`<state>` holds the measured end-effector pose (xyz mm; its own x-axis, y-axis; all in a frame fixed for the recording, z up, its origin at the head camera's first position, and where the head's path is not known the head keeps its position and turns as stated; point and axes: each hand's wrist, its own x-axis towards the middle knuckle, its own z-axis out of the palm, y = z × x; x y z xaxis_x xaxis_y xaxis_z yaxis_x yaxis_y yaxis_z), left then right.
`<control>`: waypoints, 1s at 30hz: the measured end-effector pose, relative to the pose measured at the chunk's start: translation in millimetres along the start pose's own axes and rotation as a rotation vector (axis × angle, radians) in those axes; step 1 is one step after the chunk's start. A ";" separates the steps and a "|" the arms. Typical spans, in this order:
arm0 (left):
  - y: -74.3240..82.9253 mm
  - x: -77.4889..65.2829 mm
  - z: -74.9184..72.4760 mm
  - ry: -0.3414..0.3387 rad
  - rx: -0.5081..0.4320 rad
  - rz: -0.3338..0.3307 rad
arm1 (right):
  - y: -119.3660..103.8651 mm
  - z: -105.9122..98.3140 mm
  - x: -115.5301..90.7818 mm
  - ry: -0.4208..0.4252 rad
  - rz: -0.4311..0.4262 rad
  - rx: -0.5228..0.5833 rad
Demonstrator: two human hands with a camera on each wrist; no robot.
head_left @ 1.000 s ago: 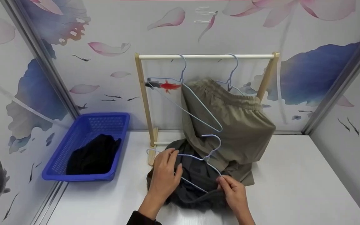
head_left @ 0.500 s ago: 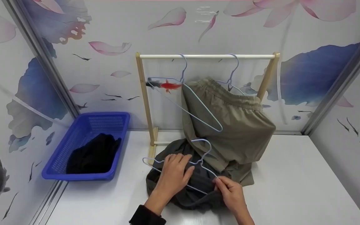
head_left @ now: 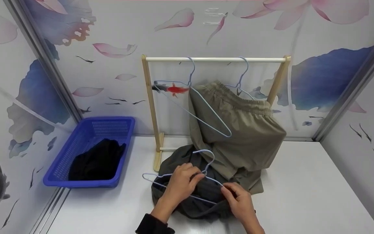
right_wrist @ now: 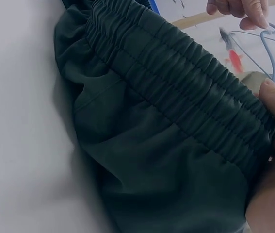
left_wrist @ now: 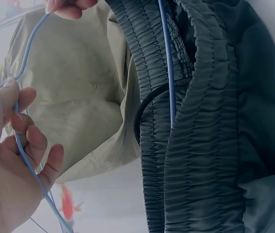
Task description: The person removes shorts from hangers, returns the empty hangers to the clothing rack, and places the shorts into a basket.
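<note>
One pale-blue hanger (head_left: 213, 180) is held in two hands over one dark grey garment (head_left: 203, 209), which sits bunched on the white table (head_left: 304, 182) in front of the rack. The left hand (head_left: 182, 182) pinches the hanger near its neck; the right hand (head_left: 240, 201) grips its sloping arm together with the edge of the gathered waistband (left_wrist: 200, 145). The hanger's lower bar runs into the waistband opening, where one dark cord (left_wrist: 147, 104) loops out. One dark sleeve (head_left: 154, 224) shows at the left wrist.

Just behind stands one rack (head_left: 213, 59), with one white top rail and two wooden posts. Two more blue hangers hook over the rail, making three in all: the left one (head_left: 211, 109) overlaps the khaki garment (head_left: 242, 130), and the right one (head_left: 245, 70) bears it. To the left, one blue basket (head_left: 130, 130) contains one black garment (head_left: 96, 162). One red fish (head_left: 176, 89) is printed on the back wall.
</note>
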<state>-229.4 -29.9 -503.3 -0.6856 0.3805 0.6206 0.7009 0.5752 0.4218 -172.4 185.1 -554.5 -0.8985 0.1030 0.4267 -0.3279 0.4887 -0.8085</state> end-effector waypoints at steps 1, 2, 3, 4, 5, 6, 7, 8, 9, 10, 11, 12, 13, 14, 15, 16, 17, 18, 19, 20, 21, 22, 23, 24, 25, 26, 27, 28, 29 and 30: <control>-0.2 -0.1 0.2 0.008 -0.005 0.002 | -0.2 -0.9 0.0 0.002 0.006 -0.029; -0.4 -0.2 0.2 0.015 -0.010 0.002 | -0.4 -1.8 -0.2 0.002 0.016 -0.060; -0.5 -0.3 0.3 0.024 -0.016 0.005 | -0.7 -2.8 -0.2 0.001 0.032 -0.086; -0.6 -0.3 0.4 0.033 -0.021 0.007 | -1.1 -3.8 -0.4 0.000 0.052 -0.102; -0.5 -0.1 0.4 0.043 -0.023 0.008 | -1.5 -4.9 -0.5 0.003 0.073 -0.114; -0.4 0.1 0.3 0.054 -0.022 0.011 | -1.7 -5.9 -0.7 0.007 0.098 -0.125; -0.3 0.2 0.2 0.068 -0.022 0.013 | -1.6 -6.9 -1.1 0.007 0.119 -0.143; -0.4 0.4 0.0 0.080 -0.022 0.016 | -1.5 -8.0 -1.6 0.007 0.142 -0.162; -0.5 0.6 -0.2 0.092 -0.022 0.018 | -1.6 -9.0 -1.8 0.003 0.164 -0.180; -0.6 0.6 -0.5 0.101 -0.022 0.015 | -1.4 -10.1 -2.4 0.003 0.184 -0.197; -0.8 0.7 -0.8 0.107 -0.022 0.010 | -1.1 -11.1 -3.0 -0.001 0.200 -0.218; -0.9 0.6 -1.4 0.111 -0.025 0.003 | -0.7 -11.9 -3.6 -0.002 0.210 -0.240; -1.2 0.5 -2.0 0.116 -0.028 -0.002 | -0.2 -12.7 -4.3 -0.004 0.214 -0.264; -1.6 0.4 -2.6 0.120 -0.030 -0.009 | 0.2 -13.4 -4.8 -0.003 0.217 -0.285; -2.0 0.2 -3.3 0.124 -0.031 -0.015 | 0.5 -14.0 -5.3 0.001 0.216 -0.301; -2.4 0.1 -3.9 0.130 -0.031 -0.022 | 1.0 -14.4 -5.9 0.009 0.213 -0.314; -2.8 0.2 -4.4 0.138 -0.032 -0.025 | 1.4 -14.6 -6.4 0.015 0.210 -0.323; -3.2 0.3 -4.9 0.148 -0.033 -0.027 | 1.7 -14.7 -6.7 0.020 0.209 -0.326; -3.7 0.4 -5.2 0.159 -0.031 -0.027 | 1.8 -14.6 -7.0 0.022 0.212 -0.325; -4.0 0.6 -5.4 0.168 -0.032 -0.028 | 1.8 -14.5 -7.2 0.024 0.215 -0.321; -4.1 0.7 -5.7 0.174 -0.031 -0.030 | 2.0 -14.1 -7.3 0.027 0.219 -0.313; -4.0 0.9 -6.0 0.181 -0.032 -0.031 | 2.1 -13.5 -7.6 0.029 0.222 -0.308; -3.8 0.9 -6.4 0.188 -0.033 -0.031 | 2.3 -12.8 -7.7 0.031 0.223 -0.301; -3.6 0.6 -6.7 0.193 -0.035 -0.032 | 2.4 -12.1 -7.8 0.034 0.222 -0.294; -3.4 0.4 -7.0 0.198 -0.036 -0.033 | 2.6 -11.2 -7.9 0.038 0.217 -0.288; -3.3 0.1 -7.2 0.204 -0.036 -0.034 | 2.8 -10.4 -7.9 0.043 0.210 -0.283; -3.2 -0.3 -7.4 0.210 -0.036 -0.034 | 2.8 -9.6 -8.0 0.048 0.204 -0.277; -3.1 -0.9 -7.5 0.218 -0.034 -0.033 | 3.0 -8.9 -8.0 0.050 0.199 -0.275; -3.2 -1.5 -7.6 0.224 -0.032 -0.035 | 3.0 -8.2 -8.1 0.051 0.194 -0.271; -3.3 -2.2 -7.6 0.229 -0.031 -0.037 | 3.1 -7.8 -8.2 0.050 0.192 -0.268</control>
<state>-228.7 -38.1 -501.1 -0.6512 0.1830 0.7366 0.6839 0.5622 0.4650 -163.8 192.4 -557.3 -0.9188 0.2541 0.3019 -0.0601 0.6660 -0.7436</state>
